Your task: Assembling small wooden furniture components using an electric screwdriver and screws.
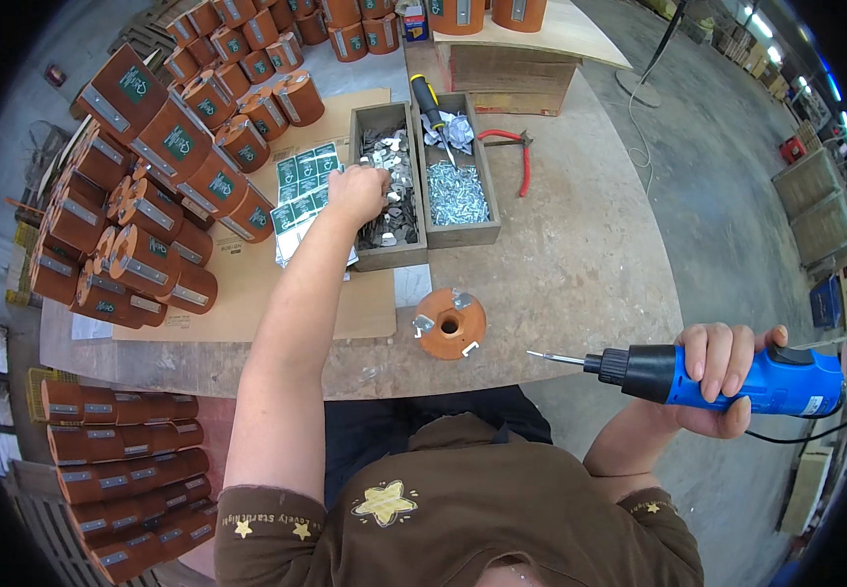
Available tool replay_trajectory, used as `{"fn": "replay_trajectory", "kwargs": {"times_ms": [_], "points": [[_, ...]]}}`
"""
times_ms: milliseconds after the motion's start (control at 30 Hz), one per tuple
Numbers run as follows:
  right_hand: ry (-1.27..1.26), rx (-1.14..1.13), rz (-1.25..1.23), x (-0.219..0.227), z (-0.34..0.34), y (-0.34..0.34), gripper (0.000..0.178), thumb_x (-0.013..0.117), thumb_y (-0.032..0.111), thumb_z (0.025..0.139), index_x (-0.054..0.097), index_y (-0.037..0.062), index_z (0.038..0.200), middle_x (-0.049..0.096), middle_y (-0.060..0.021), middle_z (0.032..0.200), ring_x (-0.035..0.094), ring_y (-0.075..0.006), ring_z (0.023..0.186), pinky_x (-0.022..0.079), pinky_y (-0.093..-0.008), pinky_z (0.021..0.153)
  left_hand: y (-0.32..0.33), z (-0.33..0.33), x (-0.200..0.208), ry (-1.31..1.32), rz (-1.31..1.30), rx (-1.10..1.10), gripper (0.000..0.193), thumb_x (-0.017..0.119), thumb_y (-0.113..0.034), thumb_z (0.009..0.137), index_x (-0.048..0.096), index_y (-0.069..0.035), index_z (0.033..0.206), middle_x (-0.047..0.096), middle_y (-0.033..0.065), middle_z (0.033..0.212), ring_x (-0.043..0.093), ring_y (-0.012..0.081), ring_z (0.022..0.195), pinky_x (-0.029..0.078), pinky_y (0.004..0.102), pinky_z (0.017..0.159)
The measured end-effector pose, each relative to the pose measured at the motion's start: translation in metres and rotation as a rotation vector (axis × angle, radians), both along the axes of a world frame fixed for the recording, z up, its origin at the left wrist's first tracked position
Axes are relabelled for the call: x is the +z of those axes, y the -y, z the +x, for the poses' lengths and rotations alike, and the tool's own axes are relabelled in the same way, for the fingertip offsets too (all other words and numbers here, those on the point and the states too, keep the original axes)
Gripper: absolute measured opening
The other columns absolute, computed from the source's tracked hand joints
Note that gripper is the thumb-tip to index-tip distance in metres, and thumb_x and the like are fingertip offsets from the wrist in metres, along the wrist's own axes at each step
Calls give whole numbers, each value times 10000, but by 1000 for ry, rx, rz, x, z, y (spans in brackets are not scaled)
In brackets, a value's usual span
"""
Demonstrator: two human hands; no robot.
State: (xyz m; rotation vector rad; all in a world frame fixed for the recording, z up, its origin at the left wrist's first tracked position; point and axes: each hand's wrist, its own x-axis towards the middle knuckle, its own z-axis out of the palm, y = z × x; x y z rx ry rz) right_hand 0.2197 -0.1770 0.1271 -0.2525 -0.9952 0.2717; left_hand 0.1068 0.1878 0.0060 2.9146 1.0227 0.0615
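My left hand (360, 193) reaches into the left wooden bin (390, 259), which holds small flat metal pieces (384, 147). Its fingers are curled together among the pieces; whatever lies between the fingertips is hidden. Off to the right, my right hand (722, 372) grips a blue and black electric screwdriver (776, 380), its bit pointing left. Between the two, near the table's front edge, stands a round orange-brown block (433, 339) with a central hole. Three metal clips sit around its top. Small screws (455, 196) fill the right wooden bin (474, 235).
Green-and-white label sheets (296, 196) lie left of the bins. Stacked orange-brown cylinders (164, 147) crowd the table's left side. A yellow-black hand screwdriver (429, 103) leans in the right bin, with red-handled pliers (524, 166) beside it. A cardboard box (507, 78) stands behind.
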Motion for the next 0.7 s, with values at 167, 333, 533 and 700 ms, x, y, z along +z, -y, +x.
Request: {"fn": "replay_trajectory", "kwargs": {"times_ms": [167, 333, 533, 700], "points": [[18, -7, 8, 2, -2, 0, 602, 570, 81, 703, 287, 60, 1234, 487, -20, 701, 505, -111, 583, 451, -286, 611, 5, 1, -5, -73, 203, -96, 49, 563, -155, 676, 597, -143, 710, 602, 47, 766, 561, 221, 823, 374, 409, 700], [23, -14, 0, 3, -5, 3, 605, 567, 80, 705, 281, 62, 1238, 485, -21, 708, 505, -113, 588, 448, -288, 610, 11, 8, 6, -268, 302, -244, 116, 503, -118, 704, 615, -143, 722, 618, 61, 746, 591, 217, 777, 380, 398, 720], [7, -25, 16, 3, -8, 7, 605, 566, 85, 713, 274, 60, 1243, 485, -23, 710, 504, -119, 591, 444, -290, 612, 14, -6, 16, -22, 353, -365, 82, 514, -98, 692, 595, -94, 686, 583, 95, 582, 589, 264, 603, 420, 363, 632], [8, -18, 9, 3, -9, 7, 597, 565, 89, 718, 277, 57, 1241, 485, -24, 711, 503, -119, 599, 442, -289, 616, 60, -29, 35, 381, 156, -337, 107, 609, -116, 682, 575, -30, 737, 588, 117, 602, 596, 222, 603, 455, 347, 597]]}}
